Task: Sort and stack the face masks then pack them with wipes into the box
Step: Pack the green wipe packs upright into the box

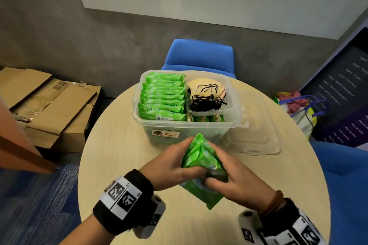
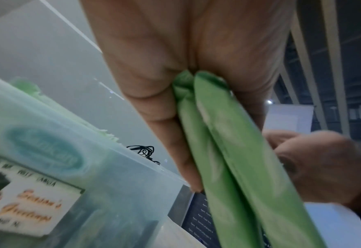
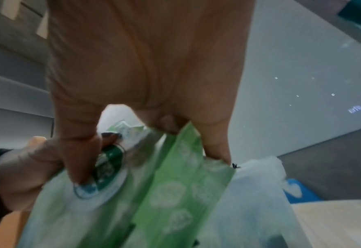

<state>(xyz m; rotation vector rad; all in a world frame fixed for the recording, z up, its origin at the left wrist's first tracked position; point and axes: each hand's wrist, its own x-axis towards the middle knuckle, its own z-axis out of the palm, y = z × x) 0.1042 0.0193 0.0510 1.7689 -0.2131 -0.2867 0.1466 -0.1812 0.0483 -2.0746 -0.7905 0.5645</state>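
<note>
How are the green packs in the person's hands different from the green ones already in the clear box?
The held wipe packs sit above the table between the left hand and right hand; the packed wipe packs stand inside the clear box. The held ones are a small, fanned, tilted bunch; the packed ones form a long, neat row on edge beside the masks. Both share the same green spotted wrapper.

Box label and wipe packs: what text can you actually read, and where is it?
"Season's Greetings": sticker on the clear box front wall; the small print around it is blurred.
"L4", "L5": beside the markers on the left wristband.
Green wipe packs held in both hands: logo too blurred.
Dark sign at right: too small to read.
</note>
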